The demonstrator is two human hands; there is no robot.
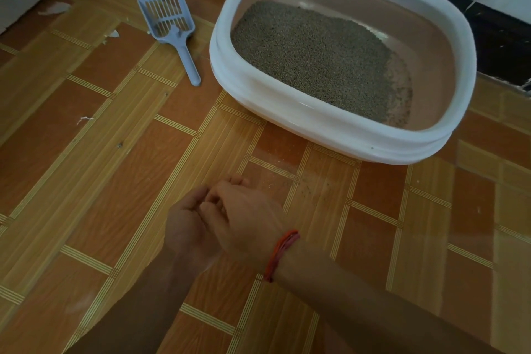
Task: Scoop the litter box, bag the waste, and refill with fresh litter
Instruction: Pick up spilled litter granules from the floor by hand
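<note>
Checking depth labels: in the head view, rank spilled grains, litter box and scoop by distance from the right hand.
1. Spilled grains, on the floor just right of the right hand.
2. Litter box, ahead, right.
3. Scoop, far ahead, left.

Both forearms are bare, come in from the bottom edge and meet near the centre. L hand is lower, fingers loosely curled. R hand lies partly over it, back twd the camera, fingers bent down, touching the L one. Red thread band sits on the R wrist.
</note>
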